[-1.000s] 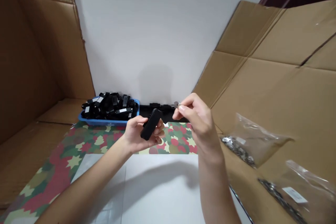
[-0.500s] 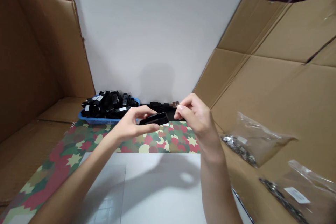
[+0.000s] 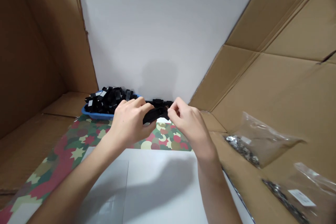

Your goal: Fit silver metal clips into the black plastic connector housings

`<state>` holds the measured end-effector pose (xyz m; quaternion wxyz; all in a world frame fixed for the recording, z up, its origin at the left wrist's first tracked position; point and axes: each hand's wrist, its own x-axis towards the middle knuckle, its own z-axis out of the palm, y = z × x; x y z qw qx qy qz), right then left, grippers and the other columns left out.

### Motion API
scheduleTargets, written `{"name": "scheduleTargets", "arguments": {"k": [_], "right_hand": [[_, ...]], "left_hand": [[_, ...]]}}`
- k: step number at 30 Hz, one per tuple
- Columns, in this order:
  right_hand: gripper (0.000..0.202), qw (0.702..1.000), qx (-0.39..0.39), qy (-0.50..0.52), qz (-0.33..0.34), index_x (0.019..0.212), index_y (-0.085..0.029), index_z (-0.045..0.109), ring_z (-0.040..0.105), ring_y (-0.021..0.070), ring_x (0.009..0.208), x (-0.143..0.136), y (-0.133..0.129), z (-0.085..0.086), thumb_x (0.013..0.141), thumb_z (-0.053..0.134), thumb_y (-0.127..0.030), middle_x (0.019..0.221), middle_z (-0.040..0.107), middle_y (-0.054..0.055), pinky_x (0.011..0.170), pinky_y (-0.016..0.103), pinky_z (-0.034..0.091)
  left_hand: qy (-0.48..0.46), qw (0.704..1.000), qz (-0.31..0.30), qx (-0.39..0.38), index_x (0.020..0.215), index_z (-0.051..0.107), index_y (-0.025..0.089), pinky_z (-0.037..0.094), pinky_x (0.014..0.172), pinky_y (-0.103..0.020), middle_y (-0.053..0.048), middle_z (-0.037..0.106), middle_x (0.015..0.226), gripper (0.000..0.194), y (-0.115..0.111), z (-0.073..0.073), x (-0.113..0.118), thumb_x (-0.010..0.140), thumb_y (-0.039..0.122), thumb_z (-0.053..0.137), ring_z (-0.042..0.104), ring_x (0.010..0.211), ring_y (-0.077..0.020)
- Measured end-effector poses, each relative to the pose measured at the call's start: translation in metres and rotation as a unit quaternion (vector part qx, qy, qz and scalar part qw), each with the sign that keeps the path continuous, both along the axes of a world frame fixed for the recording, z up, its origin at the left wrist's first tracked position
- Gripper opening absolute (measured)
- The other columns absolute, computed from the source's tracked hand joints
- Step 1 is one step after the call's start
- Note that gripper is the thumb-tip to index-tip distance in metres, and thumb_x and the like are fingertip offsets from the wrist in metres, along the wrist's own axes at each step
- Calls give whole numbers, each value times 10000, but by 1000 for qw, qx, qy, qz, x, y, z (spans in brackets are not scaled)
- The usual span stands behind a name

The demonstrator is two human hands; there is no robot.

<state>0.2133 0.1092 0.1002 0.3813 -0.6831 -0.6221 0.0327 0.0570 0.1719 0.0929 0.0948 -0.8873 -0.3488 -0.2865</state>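
A black plastic part [image 3: 154, 114] lies in the grip of my left hand [image 3: 131, 119], its fingers over the top and the thumb beneath. At its right end, the pinched fingers of my right hand [image 3: 183, 115] hold a small metal piece [image 3: 167, 107], mostly hidden by the fingertips. The piece is at the end of the black part; whether it sits inside cannot be made out. Both hands are raised above the patterned cloth [image 3: 105, 131].
A blue basket [image 3: 101, 116] heaped with black parts stands at the back left. Two clear bags of metal pieces [image 3: 243, 150] [image 3: 285, 201] lie on cardboard at the right. A white sheet [image 3: 162, 182] covers the near table, with cardboard walls either side.
My right hand has moved left, bringing the small metal piece to the end of the black part. My left hand has turned more palm-down around that part. The view has shifted slightly.
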Motion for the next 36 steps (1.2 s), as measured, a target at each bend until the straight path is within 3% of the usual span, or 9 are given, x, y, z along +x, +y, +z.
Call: {"name": "scheduleTargets", "arguments": {"k": [13,20,23,26,30,33,36], "right_hand": [[227,998,-51,-29,-3,641,-246,275,317,117,430,-3,10,-9,821,408,-210,480,372,-58,476,266,213],[134,990,-117,56,51,757,-244,492,510,136,552,15,8,-4,829,460,-353,627,575,-39,539,263,325],[122,985,-107,79,109,898,-254,519,533,144,642,29,11,-6,807,501,-334,692,573,-39,597,272,368],[267,965,-112,112,210,1027,-263,495,525,146,699,38,17,-11,776,555,-332,764,554,-32,634,282,391],[234,929,-111,181,304,947,-240,524,508,154,736,41,26,-16,778,549,-400,804,550,-5,644,294,391],[204,923,-96,219,300,855,-221,543,508,162,777,37,31,-19,770,527,-406,840,563,14,660,301,387],[136,938,-113,219,244,794,-220,520,486,156,725,32,36,-22,711,523,-328,771,540,-3,623,295,361]], "left_hand": [[24,999,16,31,899,700,199,305,602,-324,-48,657,814,238,1,-5,3,718,303,584,598,676,-205],[28,999,17,8,887,701,196,310,613,-318,-51,657,818,227,-1,-2,2,724,294,577,591,686,-199],[12,1000,4,-22,897,703,192,331,620,-308,-41,640,797,231,0,0,2,716,297,604,588,694,-193],[-26,995,-36,-85,898,702,196,350,608,-281,-19,614,767,225,3,0,0,705,285,629,570,671,-164],[-95,970,-126,-187,879,692,191,376,603,-249,-1,603,770,188,10,-1,-1,721,277,638,562,687,-139],[-106,961,-151,-207,878,688,186,384,618,-246,-1,597,781,178,14,-2,-1,726,265,643,556,702,-136],[-67,976,-124,-167,906,689,187,354,600,-256,-14,598,812,192,16,-5,0,737,257,633,544,694,-143]]}}
